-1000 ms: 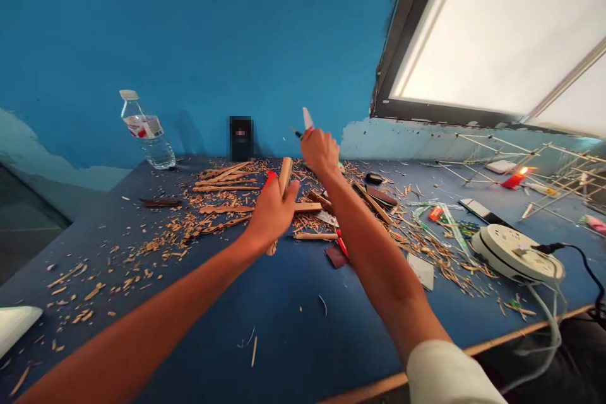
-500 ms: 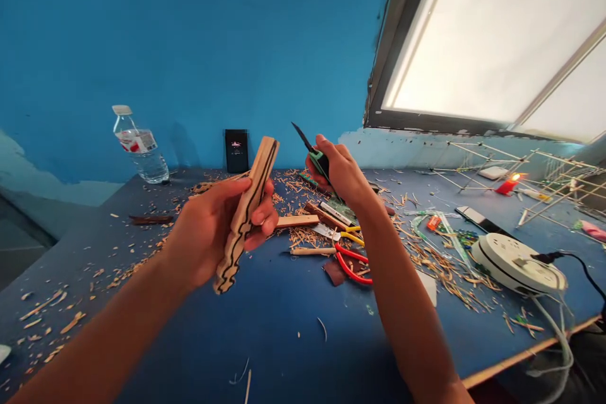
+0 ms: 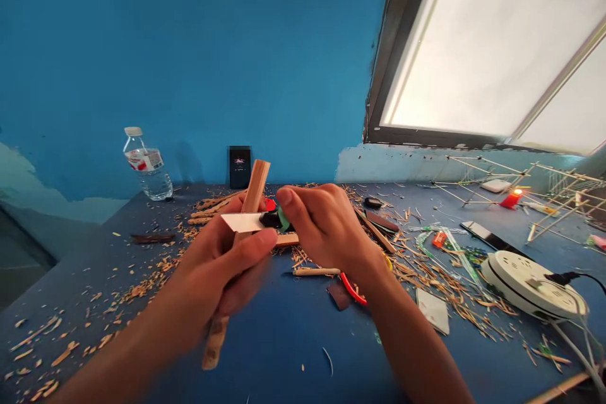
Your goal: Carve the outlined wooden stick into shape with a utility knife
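Observation:
My left hand (image 3: 222, 271) is wrapped round a long wooden stick (image 3: 255, 184) held upright over the blue table (image 3: 293, 341); its lower end sticks out below my palm. My right hand (image 3: 326, 227) grips a knife with a green and black handle (image 3: 279, 219). The pale blade (image 3: 241, 221) lies across the stick, pointing left, and my left thumb presses near it. Both hands are close together above the table's middle.
Wood shavings and several cut sticks (image 3: 213, 205) litter the table. Red-handled pliers (image 3: 353, 287) lie under my right wrist. A water bottle (image 3: 146, 165) and a dark phone (image 3: 239, 166) stand at the back wall. At the right sit a white extension reel (image 3: 530, 274), a lit candle (image 3: 512, 197) and a stick frame (image 3: 521, 183).
My hands have come together: the right hand brought the knife down and left, and its blade now rests across the stick. The stick turned more upright in my left hand.

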Action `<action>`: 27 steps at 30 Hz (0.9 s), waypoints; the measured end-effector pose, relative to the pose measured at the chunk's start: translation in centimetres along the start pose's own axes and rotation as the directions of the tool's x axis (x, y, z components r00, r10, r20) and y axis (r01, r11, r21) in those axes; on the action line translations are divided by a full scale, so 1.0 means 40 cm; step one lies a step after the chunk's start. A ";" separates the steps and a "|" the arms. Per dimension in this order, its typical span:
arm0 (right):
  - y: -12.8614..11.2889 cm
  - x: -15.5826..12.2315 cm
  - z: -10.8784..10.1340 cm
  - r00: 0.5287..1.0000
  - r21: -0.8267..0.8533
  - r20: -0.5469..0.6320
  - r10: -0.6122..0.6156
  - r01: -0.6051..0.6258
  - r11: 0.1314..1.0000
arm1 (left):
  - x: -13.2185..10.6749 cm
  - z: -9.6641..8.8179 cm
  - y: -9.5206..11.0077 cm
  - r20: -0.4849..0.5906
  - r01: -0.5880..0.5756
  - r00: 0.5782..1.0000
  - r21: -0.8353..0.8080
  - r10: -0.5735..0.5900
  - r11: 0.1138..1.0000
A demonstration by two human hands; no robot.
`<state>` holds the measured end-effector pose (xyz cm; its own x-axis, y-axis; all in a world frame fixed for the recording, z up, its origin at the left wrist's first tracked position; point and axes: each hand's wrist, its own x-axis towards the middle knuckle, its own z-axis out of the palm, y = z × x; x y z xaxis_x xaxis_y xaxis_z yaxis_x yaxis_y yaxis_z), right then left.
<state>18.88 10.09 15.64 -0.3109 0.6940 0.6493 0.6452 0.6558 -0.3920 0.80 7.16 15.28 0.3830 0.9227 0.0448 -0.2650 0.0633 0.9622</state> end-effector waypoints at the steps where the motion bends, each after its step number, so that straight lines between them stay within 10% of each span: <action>1: 0.002 0.002 0.007 1.000 -0.003 0.005 -0.005 0.005 1.000 | 0.000 0.001 -0.003 -0.018 -0.023 1.000 0.053 0.024 0.998; 14: 0.048 0.022 0.058 0.997 -0.099 0.067 0.023 -0.016 0.995 | 0.041 -0.007 -0.042 -0.150 -0.133 0.970 0.324 0.190 0.937; 27: 0.167 0.085 0.111 0.864 -0.286 -0.141 0.483 -0.502 0.816 | 0.188 0.056 -0.161 -0.328 -0.171 0.896 0.367 0.299 0.914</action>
<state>19.02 18.16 12.34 0.1410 0.8747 0.4637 0.8825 0.1013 -0.4593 7.35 12.83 10.02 -0.0261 0.9704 0.2400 0.0167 -0.2397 0.9707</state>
